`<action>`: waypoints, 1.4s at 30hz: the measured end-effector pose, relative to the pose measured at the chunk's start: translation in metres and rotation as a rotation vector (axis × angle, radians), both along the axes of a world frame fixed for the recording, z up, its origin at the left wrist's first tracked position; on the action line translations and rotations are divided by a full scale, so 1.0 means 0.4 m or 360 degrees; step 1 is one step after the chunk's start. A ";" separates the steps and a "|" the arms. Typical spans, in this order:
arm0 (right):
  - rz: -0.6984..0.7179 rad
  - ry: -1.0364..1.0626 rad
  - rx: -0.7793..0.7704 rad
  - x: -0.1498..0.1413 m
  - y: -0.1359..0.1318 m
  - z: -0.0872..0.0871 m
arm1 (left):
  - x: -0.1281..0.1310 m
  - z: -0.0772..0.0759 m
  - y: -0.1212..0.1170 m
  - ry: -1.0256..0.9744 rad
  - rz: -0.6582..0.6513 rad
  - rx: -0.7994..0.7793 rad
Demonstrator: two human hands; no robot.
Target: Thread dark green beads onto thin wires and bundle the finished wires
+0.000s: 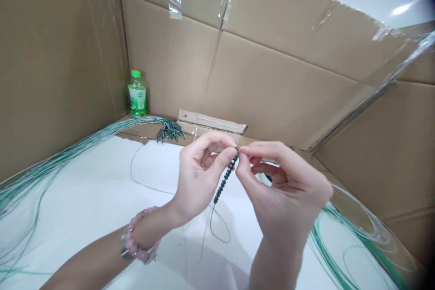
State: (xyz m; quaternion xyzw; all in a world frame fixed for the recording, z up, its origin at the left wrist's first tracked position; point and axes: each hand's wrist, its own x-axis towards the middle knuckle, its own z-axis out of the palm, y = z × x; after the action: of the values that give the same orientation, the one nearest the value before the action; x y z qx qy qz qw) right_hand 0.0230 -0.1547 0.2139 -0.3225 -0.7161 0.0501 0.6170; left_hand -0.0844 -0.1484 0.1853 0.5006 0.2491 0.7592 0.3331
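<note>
Cardboard walls point(288, 72) backed the desk point(102, 213). At left stood a bottle point(137, 97), contents unclear; over the desk, the left hand point(199, 176) pinched a black strand point(223, 184) near its top, the right hand point(285, 190) its tip, fingers point(261, 148) closed.

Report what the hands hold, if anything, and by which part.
The left hand pinches the dark bumpy strand by its upper end; the right hand pinches at that end too, but anything gripped is too small to make out.
</note>
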 end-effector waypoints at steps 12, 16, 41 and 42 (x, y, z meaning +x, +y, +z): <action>0.0014 -0.0031 0.0022 0.002 -0.003 -0.005 | -0.001 -0.002 -0.004 0.0017 -0.0013 0.0027; 0.0036 -0.0053 0.0024 0.005 0.000 -0.004 | -0.003 -0.003 -0.002 0.0050 -0.0005 0.0018; 0.0141 0.0006 -0.0222 0.035 0.003 0.007 | -0.007 0.001 0.013 0.0110 -0.0077 -0.0087; 0.0157 -0.0013 -0.0253 0.033 0.002 0.009 | -0.006 -0.001 0.015 0.0084 -0.0061 -0.0096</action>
State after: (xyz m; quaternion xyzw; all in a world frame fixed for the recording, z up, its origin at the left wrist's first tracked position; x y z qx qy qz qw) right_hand 0.0362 -0.1539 0.2176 -0.3350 -0.7275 0.1357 0.5832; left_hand -0.0870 -0.1424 0.1849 0.5148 0.2709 0.7314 0.3559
